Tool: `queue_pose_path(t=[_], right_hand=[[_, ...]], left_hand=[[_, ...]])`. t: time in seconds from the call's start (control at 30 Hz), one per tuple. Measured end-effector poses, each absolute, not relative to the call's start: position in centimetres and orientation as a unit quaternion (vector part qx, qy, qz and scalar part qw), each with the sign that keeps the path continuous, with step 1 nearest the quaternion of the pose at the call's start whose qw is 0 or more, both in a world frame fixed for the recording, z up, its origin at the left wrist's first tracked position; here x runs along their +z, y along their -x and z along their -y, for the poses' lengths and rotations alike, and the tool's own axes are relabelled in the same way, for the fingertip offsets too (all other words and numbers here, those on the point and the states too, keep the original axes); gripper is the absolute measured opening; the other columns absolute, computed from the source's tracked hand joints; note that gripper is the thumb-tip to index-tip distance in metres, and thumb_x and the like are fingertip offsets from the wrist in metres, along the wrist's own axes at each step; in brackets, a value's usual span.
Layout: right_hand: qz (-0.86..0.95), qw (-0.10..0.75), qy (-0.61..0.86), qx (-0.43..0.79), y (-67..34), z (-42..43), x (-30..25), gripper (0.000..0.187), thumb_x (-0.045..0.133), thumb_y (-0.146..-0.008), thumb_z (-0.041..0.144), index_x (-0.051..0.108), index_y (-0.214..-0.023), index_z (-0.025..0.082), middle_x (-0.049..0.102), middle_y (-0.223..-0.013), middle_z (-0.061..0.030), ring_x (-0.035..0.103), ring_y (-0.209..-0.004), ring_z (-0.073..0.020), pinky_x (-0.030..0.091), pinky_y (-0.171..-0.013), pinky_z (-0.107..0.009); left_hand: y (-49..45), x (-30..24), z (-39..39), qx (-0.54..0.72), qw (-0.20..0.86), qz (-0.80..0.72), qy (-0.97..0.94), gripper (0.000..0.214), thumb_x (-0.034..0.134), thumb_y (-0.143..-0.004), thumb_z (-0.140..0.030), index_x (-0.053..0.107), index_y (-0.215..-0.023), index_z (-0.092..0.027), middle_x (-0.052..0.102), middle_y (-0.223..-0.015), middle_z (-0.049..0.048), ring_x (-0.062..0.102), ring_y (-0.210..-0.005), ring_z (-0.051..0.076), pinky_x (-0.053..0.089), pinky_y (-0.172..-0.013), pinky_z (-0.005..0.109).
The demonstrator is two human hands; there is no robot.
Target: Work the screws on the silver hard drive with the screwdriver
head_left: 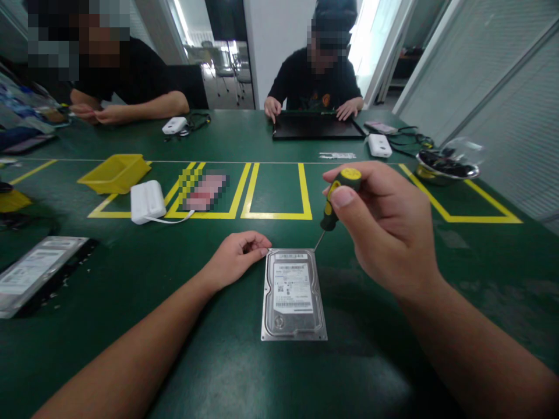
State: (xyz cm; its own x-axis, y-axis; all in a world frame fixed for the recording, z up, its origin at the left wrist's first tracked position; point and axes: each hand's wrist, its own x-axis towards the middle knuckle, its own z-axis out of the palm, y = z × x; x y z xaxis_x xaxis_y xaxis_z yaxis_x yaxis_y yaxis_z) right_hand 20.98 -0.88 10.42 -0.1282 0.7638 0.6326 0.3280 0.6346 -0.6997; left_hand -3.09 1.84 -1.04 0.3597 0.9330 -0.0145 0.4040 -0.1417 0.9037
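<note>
A silver hard drive (297, 323) with a white label lies flat on the green table in front of me. My right hand (384, 227) is wrapped round a yellow and black screwdriver (335, 201). The screwdriver leans, and its thin tip meets the drive's far right corner. At the far left corner, my left hand (240, 256) has its thumb and index finger closed on the drive's edge. The other fingers of that hand are curled and partly hidden.
A yellow bin (116, 174), a white power bank (147, 201) and a phone (205, 192) stand beyond my left hand. Another drive (37, 270) lies at left. A metal bowl (448, 169) sits at far right. Across the table, one person handles a black panel (318, 126); another sits at left.
</note>
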Motion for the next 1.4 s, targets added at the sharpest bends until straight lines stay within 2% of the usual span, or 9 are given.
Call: queue_pose_path(t=[0.17, 0.47, 0.73, 0.93, 1.4], right_hand=[[0.728, 0.542, 0.389, 0.16, -21.2, 1.0, 10.8, 0.016, 0.055, -0.096, 0.035, 0.066, -0.101, 0.026, 0.06, -0.085, -0.0017, 0.057, -0.076, -0.0155, 0.05, -0.065, -0.03], [0.721, 0.543, 0.389, 0.184, -21.4, 1.2, 11.2, 0.018, 0.055, -0.095, 0.04, 0.066, -0.1, 0.026, 0.061, -0.086, -0.0017, 0.06, -0.077, -0.0159, 0.051, -0.064, -0.029], [0.721, 0.544, 0.388, 0.185, -21.5, 1.4, 11.6, 0.017, 0.056, -0.095, 0.04, 0.066, -0.099, 0.027, 0.062, -0.086, -0.0015, 0.059, -0.077, -0.016, 0.05, -0.066, -0.029], [0.723, 0.545, 0.382, 0.183, -21.5, 1.5, 11.7, 0.018, 0.056, -0.094, 0.041, 0.066, -0.099, 0.027, 0.061, -0.086, -0.0011, 0.06, -0.077, -0.0157, 0.05, -0.064, -0.029], [0.729, 0.54, 0.376, 0.19, -21.4, 1.5, 11.6, 0.017, 0.057, -0.094, 0.039, 0.066, -0.099, 0.026, 0.061, -0.087, -0.0013, 0.059, -0.076, -0.0152, 0.049, -0.062, -0.028]], left_hand=[[3.0, -0.7, -2.0, 0.29, 0.476, -0.477, -0.679, 0.016, 0.066, -0.082, -0.03, 0.07, -0.09, -0.016, 0.072, -0.084, 0.0061, 0.066, -0.077, 0.019, 0.051, -0.07, 0.031], [2.8, -0.4, -2.3, 0.295, 0.578, -0.475, -0.595, 0.017, 0.073, -0.076, -0.029, 0.071, -0.088, -0.016, 0.074, -0.085, 0.007, 0.067, -0.076, 0.017, 0.052, -0.07, 0.029], [2.9, -0.6, -2.7, 0.3, 0.543, -0.487, -0.615, 0.023, 0.075, -0.073, -0.031, 0.069, -0.088, -0.015, 0.065, -0.073, 0.0021, 0.059, -0.065, 0.013, 0.045, -0.058, 0.024], [2.9, -0.2, -2.7, 0.278, 0.533, -0.487, -0.634, 0.019, 0.073, -0.076, -0.033, 0.069, -0.084, -0.016, 0.062, -0.071, 0.0011, 0.056, -0.063, 0.012, 0.041, -0.057, 0.023], [2.7, -0.4, -2.5, 0.276, 0.538, -0.484, -0.633, 0.014, 0.07, -0.078, -0.029, 0.069, -0.086, -0.017, 0.063, -0.072, 0.0005, 0.056, -0.064, 0.012, 0.04, -0.059, 0.024]])
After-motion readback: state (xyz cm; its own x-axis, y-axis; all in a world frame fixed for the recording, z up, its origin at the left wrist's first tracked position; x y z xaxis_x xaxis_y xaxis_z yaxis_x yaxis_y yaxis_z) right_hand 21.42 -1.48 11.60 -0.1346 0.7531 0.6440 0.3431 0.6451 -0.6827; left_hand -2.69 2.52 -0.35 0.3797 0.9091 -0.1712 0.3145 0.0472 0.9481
